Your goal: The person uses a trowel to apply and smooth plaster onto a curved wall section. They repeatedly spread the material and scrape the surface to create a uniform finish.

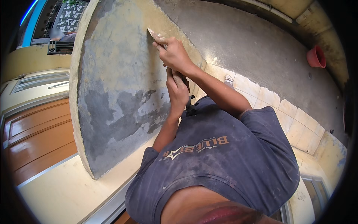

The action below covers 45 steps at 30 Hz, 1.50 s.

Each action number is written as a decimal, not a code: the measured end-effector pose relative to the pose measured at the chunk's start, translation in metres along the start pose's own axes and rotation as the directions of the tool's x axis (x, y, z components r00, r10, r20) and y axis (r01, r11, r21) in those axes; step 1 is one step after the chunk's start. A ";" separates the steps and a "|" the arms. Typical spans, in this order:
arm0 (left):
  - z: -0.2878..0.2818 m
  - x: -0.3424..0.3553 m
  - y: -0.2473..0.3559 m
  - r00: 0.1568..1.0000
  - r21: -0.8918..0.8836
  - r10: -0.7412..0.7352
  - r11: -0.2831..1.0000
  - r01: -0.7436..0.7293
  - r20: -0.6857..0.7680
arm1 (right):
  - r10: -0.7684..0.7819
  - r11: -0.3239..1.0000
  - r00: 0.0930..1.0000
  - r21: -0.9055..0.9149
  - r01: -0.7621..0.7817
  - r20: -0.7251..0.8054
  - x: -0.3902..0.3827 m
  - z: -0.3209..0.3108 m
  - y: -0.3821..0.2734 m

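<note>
My right hand (173, 54) is closed round a scraper (150, 32), a pale, pointed blade that reaches up and left from the fingers to the patchy wall (112, 56). Whether the blade touches the surface, I cannot tell. Just below it, my left hand (177, 89) is closed close to my right wrist, fingers curled round something dark that is mostly hidden. The wall is yellowish on its upper part, with bare dark grey and lighter grey patches lower down.
A red bucket (316, 57) stands on the grey concrete floor (238, 33) at right. Cream tiles (268, 99) run behind me. A brown wooden door (41, 130) is at left, beyond the wall's rounded edge (74, 89). A blurred person (67, 37) shows at the upper left.
</note>
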<state>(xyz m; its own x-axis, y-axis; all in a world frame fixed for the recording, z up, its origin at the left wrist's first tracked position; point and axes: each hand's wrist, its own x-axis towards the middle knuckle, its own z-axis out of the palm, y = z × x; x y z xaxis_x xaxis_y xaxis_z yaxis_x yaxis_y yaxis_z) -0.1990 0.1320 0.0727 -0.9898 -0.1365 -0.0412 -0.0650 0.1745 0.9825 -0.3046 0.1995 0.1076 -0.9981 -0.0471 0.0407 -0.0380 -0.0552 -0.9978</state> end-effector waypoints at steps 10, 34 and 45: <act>0.001 0.003 0.005 1.000 0.053 0.022 0.998 -0.023 0.007 | -0.157 0.987 0.985 -0.050 0.154 -0.069 0.008 0.007 0.009; -0.005 -0.003 0.013 0.999 -0.111 -0.027 0.994 0.023 -0.028 | -0.286 0.949 0.958 -0.147 0.279 -0.026 0.007 0.010 -0.003; 0.001 -0.007 0.020 0.999 -0.191 -0.038 0.981 0.032 -0.030 | -0.323 0.923 0.946 -0.211 0.321 0.025 0.004 0.007 -0.012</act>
<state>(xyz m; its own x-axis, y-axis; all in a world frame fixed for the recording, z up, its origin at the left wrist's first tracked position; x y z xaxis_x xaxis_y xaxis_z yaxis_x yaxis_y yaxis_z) -0.1937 0.1378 0.0928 -0.9823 -0.1725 -0.0732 -0.0710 -0.0189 0.9973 -0.3076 0.1932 0.1201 -0.9308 -0.0515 0.3619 -0.3655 0.1443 -0.9196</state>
